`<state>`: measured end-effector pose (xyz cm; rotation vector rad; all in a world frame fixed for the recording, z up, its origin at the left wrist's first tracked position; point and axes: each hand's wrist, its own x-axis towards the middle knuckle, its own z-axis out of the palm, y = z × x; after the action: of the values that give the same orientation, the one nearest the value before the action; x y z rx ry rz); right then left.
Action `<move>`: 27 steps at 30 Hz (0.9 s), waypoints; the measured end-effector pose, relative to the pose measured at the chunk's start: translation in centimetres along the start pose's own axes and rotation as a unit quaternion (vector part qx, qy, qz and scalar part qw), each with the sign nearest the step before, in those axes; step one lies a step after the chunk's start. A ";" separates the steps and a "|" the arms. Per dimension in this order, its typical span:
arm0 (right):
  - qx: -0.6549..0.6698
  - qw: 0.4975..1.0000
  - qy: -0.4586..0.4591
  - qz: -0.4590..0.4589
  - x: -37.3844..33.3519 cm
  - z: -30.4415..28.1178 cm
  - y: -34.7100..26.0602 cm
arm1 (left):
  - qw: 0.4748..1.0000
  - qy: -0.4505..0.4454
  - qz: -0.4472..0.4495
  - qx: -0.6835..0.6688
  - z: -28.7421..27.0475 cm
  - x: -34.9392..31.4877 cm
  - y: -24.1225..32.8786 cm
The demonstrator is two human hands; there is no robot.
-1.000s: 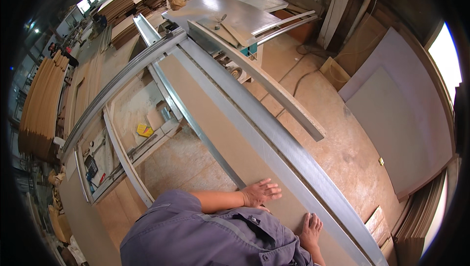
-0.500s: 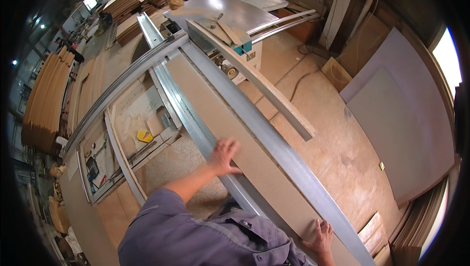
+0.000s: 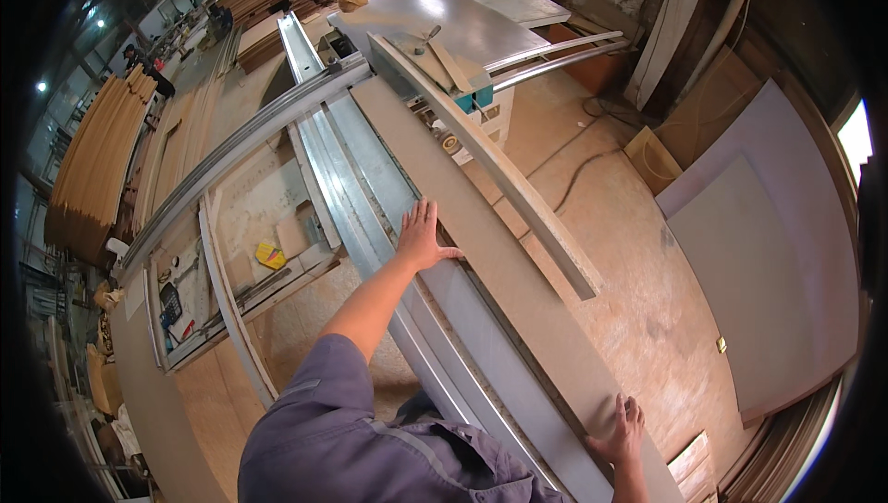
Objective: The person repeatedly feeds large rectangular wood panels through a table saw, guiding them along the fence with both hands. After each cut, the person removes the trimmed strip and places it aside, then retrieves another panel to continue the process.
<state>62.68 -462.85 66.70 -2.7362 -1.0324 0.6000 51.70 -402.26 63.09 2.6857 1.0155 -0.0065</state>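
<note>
A long, narrow brown board (image 3: 490,216) lies lengthwise along the right side of a grey metal sliding table (image 3: 472,302). My left hand (image 3: 424,240) rests farther along it, fingers spread over the metal and the thumb reaching to the board's left edge. Nearer to me, my right hand (image 3: 622,431) lies on the board with its fingers apart and its thumb stretched toward the left edge. Neither hand is wrapped round anything. Past the board, a long fence bar (image 3: 499,170) runs roughly alongside it, apart from both hands.
Beyond stands a shiny metal machine table (image 3: 435,17) with loose wood offcuts near its edge. A yellow tape measure (image 3: 270,256) sits inside the frame at left. Large panels (image 3: 758,262) lean at right, and stacked boards (image 3: 97,165) rise at far left. Another person (image 3: 148,71) stands far off.
The board has shifted rightward across the sliding table, baring metal on its left. Both hands have moved right with it, the left also reaching farther away. The whole view has shifted slightly.
</note>
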 end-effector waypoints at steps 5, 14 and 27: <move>0.005 1.000 -0.002 0.000 2.2 -0.7 -0.2 | 1.000 0.010 0.009 0.002 0.7 2.6 -0.4; 0.007 1.000 0.006 -0.005 4.9 -1.1 -0.6 | 0.999 0.023 0.014 -0.025 1.1 5.9 -0.8; 0.004 1.000 -0.010 -0.005 4.0 -1.8 -1.1 | 0.997 0.022 0.038 -0.059 1.4 6.3 -1.2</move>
<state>65.51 -459.34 67.44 -2.7215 -1.0454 0.6308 55.83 -397.69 60.86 2.6261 0.8955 0.1240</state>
